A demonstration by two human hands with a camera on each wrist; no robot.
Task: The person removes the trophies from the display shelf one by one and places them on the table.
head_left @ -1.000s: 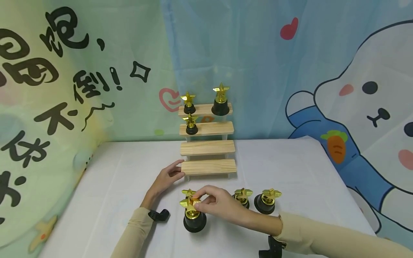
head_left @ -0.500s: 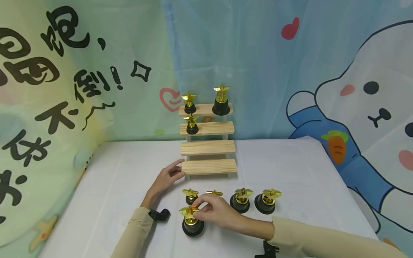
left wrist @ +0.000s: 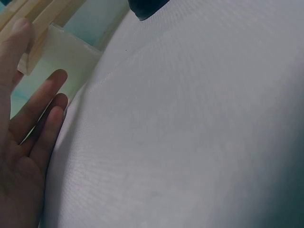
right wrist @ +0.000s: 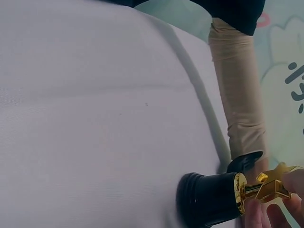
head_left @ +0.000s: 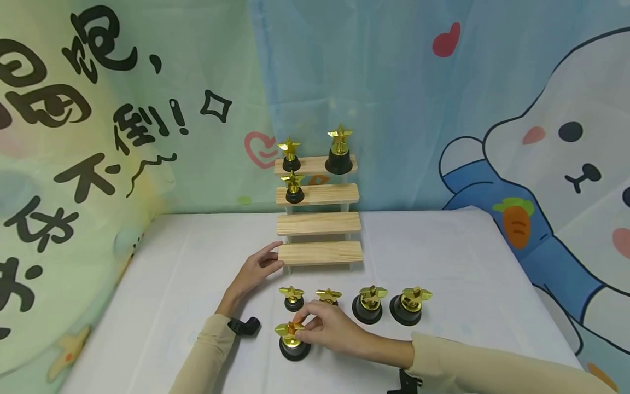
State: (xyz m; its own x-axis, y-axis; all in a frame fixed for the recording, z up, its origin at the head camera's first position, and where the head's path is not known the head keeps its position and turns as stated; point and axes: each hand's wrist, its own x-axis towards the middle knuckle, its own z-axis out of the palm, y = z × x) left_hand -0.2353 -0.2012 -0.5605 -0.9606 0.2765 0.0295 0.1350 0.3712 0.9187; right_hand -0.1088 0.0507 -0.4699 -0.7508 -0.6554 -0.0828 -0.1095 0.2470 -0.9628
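My right hand (head_left: 334, 328) pinches the gold star of a trophy (head_left: 294, 349) by its side. In the right wrist view the trophy's black base (right wrist: 206, 199) shows low down, with thumb and fingers at the gold star (right wrist: 273, 187). The trophy stands upright, close over the white cloth. At the stand's lowest step, my left hand (head_left: 253, 272) grips the left end of the wooden plank (head_left: 320, 253), thumb in front and index finger at the back. The left wrist view shows the thumb on that plank (left wrist: 40, 28), the other fingers extended beside the pale support (left wrist: 71, 52).
Behind the held trophy stand a small trophy (head_left: 293, 300) and another (head_left: 328, 296), partly hidden by the right hand. Two larger trophies (head_left: 367, 307) (head_left: 406, 307) stand to the right. Several trophies occupy the stand's upper steps (head_left: 325, 194). A printed curtain (head_left: 394, 109) hangs behind the table.
My right hand has brought the trophy slightly nearer the front of the table, uncovering the small trophies behind it. My left hand has stayed at the stand.
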